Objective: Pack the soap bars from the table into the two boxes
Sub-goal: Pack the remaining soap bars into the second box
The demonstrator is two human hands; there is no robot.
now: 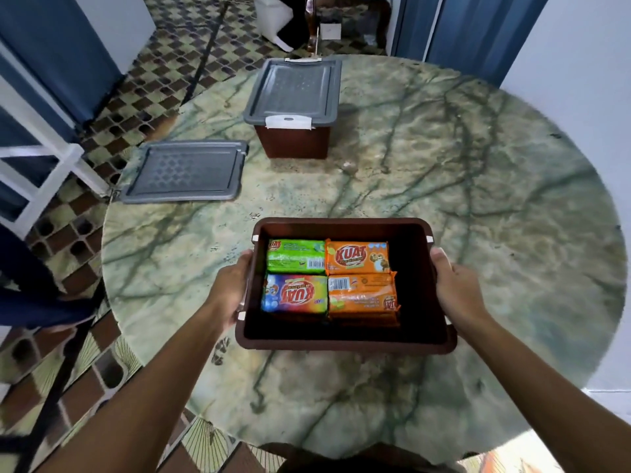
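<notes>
- Head view: the open box (345, 339) sits near 6 o'clock on the round tabletop (478, 199), and it's got four wrapped soap bars in a neat two-by-two: green bar (295, 256), orange bar (356, 257), rainbow bar (294, 293), second orange bar (362, 295).
- Left hand (232, 288) grips the box's left wall and right hand (456, 288) grips its right wall, fingers curled around the sides.
- Closed box (293, 107) is up at 12 o'clock with its grey lid clipped on, so probably packed already; can't see inside.
- Loose lid (184, 170) lies flat around 10 o'clock.
- No soap left out on the tabletop that I can spot, so I'd guess all that's left is putting that lid on.
</notes>
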